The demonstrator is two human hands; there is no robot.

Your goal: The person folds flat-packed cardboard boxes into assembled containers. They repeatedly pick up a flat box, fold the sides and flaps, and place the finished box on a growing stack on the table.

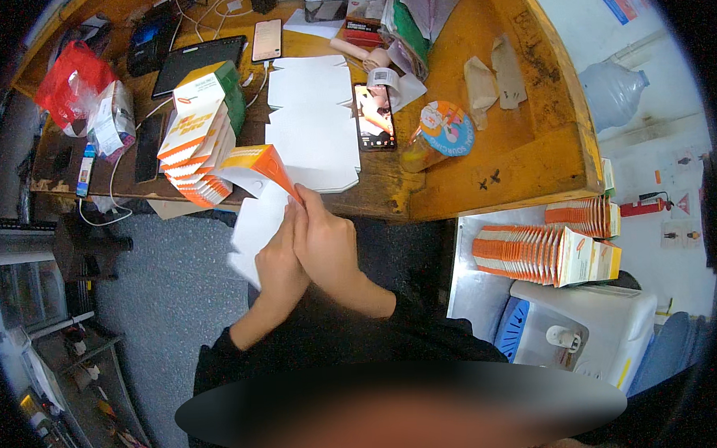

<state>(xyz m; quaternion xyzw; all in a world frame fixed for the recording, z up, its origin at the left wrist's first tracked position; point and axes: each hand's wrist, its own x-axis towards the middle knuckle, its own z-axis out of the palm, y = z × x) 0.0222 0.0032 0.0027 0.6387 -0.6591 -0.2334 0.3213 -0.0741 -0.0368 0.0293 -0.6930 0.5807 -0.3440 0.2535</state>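
Your closed left hand (279, 254) and right hand (327, 237) pinch a paperboard carton (267, 199) at the wooden desk (522, 159)'s front edge; any contents are hidden, and it looks bent, orange-yellow outside (plain white elsewhere).

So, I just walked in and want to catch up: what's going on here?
A person holds one orange-and-white carton at the desk's near edge, with the left hand and right hand pressed close together on it. The carton is only partly folded, and a white panel extends below its orange part. Flat white blanks lie on the desk, with a bunch of cartons to their left. More cartons stand in rows off to the right.
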